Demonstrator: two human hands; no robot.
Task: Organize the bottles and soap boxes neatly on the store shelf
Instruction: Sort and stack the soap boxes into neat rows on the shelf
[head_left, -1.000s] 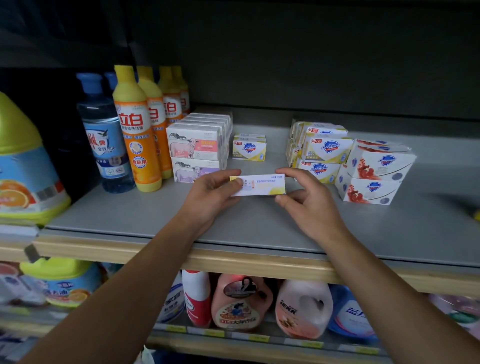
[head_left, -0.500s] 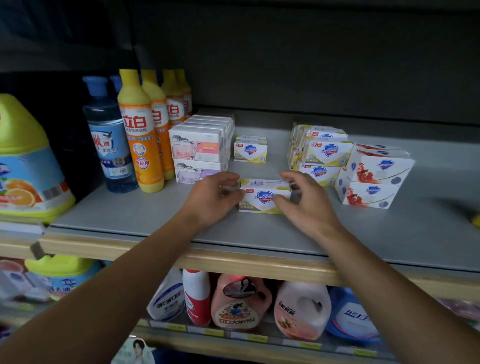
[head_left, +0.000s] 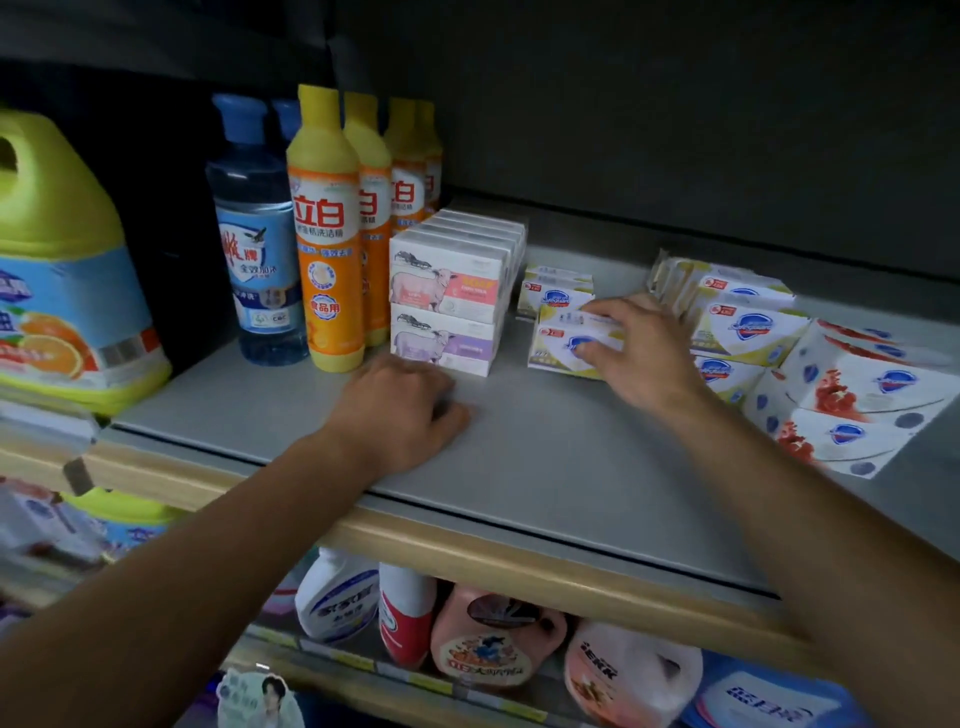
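Note:
On the grey shelf (head_left: 545, 467) my right hand (head_left: 641, 353) grips a yellow-white soap box (head_left: 558, 345), which stands just in front of another box of the same kind (head_left: 553, 293). My left hand (head_left: 400, 410) rests knuckles-down on the shelf, fingers curled, holding nothing, just in front of the sheep-print soap box stack (head_left: 447, 301). A row of orange-yellow dish soap bottles (head_left: 324, 234) and a blue bottle (head_left: 257, 239) stand to the left. More yellow-white soap boxes (head_left: 743, 322) and red-print soap packs (head_left: 862, 400) sit to the right.
A large yellow jug (head_left: 62, 270) stands at the far left. The shelf has a wooden front edge (head_left: 467, 551). Below it stand several detergent bottles (head_left: 493, 639). The dark back wall closes the shelf behind the goods.
The soap box, held up in both hands a second ago, now stands on the shelf further back. My left hand let go and dropped left onto the shelf; my right hand stays on the box.

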